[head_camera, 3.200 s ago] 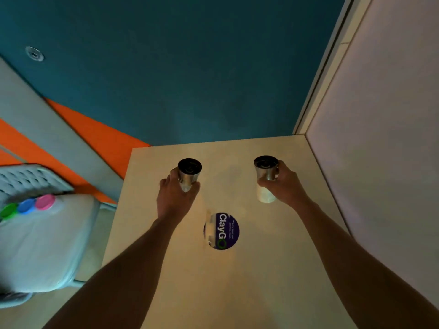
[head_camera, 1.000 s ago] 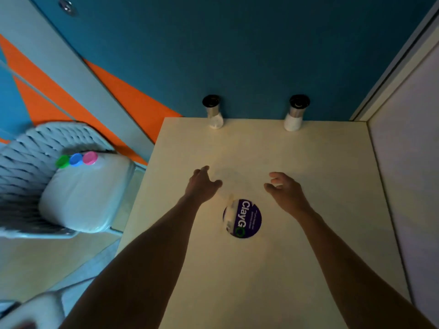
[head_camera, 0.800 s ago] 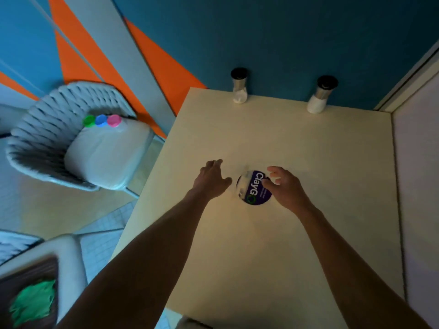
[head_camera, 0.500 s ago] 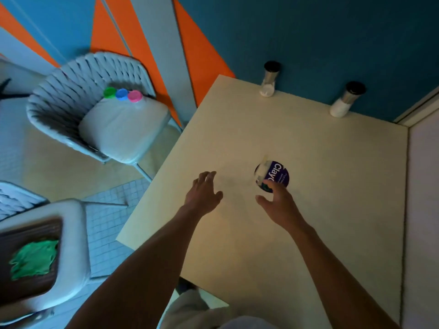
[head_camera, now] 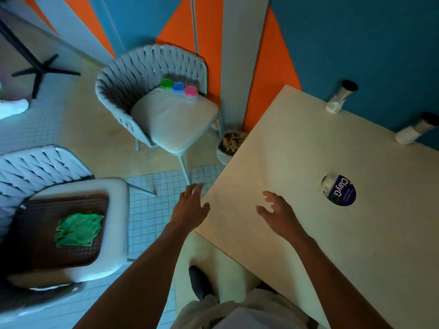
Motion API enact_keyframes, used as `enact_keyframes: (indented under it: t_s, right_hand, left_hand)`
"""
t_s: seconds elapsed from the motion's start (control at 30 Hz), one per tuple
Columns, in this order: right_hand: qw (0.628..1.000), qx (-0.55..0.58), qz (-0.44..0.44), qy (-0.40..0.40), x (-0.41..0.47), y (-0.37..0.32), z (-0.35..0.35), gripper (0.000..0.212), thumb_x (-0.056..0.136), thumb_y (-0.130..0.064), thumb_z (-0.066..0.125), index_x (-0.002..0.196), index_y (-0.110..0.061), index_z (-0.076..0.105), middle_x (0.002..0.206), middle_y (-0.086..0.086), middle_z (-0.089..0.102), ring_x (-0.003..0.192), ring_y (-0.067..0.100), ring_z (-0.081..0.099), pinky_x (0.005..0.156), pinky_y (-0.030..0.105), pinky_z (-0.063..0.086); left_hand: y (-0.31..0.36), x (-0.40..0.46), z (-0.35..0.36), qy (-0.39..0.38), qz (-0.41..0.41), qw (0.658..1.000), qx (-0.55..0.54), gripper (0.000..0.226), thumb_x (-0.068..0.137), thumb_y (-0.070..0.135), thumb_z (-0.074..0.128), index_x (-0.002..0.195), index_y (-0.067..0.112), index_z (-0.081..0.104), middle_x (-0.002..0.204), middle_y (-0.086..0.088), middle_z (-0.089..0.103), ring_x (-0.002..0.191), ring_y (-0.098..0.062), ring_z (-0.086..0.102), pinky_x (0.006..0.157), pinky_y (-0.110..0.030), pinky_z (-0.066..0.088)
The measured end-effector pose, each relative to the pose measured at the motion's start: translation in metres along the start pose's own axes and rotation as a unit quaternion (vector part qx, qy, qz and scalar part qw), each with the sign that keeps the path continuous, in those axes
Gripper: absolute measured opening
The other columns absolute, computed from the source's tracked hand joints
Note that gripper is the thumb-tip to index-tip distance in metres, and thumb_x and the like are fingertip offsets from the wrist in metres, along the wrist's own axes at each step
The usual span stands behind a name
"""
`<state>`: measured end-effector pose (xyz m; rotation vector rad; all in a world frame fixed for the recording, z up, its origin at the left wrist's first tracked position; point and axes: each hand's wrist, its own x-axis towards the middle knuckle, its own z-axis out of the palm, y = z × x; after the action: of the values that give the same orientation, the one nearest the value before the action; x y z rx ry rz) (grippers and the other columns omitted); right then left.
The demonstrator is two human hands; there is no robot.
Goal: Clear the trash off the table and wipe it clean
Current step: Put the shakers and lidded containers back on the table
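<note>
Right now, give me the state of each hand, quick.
Left hand: open, fingers spread, holding nothing, past the table edge.
Right hand: open, holding nothing, over the table.

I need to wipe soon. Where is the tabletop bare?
The cream tabletop is bare between the right hand, the round purple ClayGo sticker and the two steel-capped shakers at the far edge. Only that far edge is occupied.

Both bare forearms reach forward from the bottom of the view. The left hand is held palm down with its fingers straight and slightly spread, holding nothing. The right hand is also palm down, its fingers loosely spread and a little bent, thumb pointing left, holding nothing
</note>
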<state>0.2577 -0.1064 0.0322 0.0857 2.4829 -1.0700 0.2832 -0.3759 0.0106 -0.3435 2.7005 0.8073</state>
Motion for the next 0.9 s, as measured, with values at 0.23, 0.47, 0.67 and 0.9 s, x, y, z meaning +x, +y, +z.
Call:
enact_keyframes:
  t_s: [0.23,0.47,0.67,0.9]
  right_hand:
    - [0.998,0.013,-0.04,-0.036,0.03,-0.08,0.078,0.048,0.094,-0.035,0.064,0.139,-0.025,0.05,0.131,0.002,0.055,0.114,0.021,0.057,0.088,0.03,0.046]
    - [0.995,0.025,-0.062,-0.07,0.086,-0.133,0.132,0.047,0.094,-0.035,0.063,0.138,-0.025,0.051,0.128,0.001,0.057,0.113,0.019,0.058,0.088,0.032,0.05]
    - [0.996,0.043,-0.053,-0.055,0.157,-0.169,0.158,0.049,0.094,-0.033,0.064,0.139,-0.021,0.051,0.13,0.005,0.058,0.113,0.022,0.059,0.091,0.036,0.051]
    - [0.997,0.063,0.012,-0.05,0.234,-0.202,0.171,0.05,0.093,-0.035,0.064,0.139,-0.02,0.051,0.132,0.006,0.059,0.115,0.023,0.06,0.097,0.042,0.051]
  left_hand:
    - [-0.076,0.004,-0.042,-0.002,-0.041,0.999,-0.036,0.071,0.097,0.034,0.062,0.157,0.021,0.027,0.16,-0.004,0.028,0.142,-0.028,0.037,0.109,-0.047,0.043]
    - [-0.125,0.046,-0.069,-0.02,-0.062,0.997,-0.034,0.071,0.096,0.036,0.061,0.157,0.022,0.027,0.161,-0.004,0.027,0.143,-0.03,0.036,0.111,-0.05,0.041]
    - [-0.156,0.12,-0.096,-0.05,-0.066,0.997,-0.006,0.071,0.096,0.035,0.061,0.157,0.022,0.028,0.161,-0.004,0.027,0.144,-0.031,0.034,0.111,-0.05,0.04]
    - [-0.164,0.217,-0.131,-0.096,-0.053,0.994,0.007,0.069,0.095,0.036,0.062,0.155,0.022,0.031,0.159,-0.005,0.029,0.14,-0.031,0.04,0.111,-0.049,0.041]
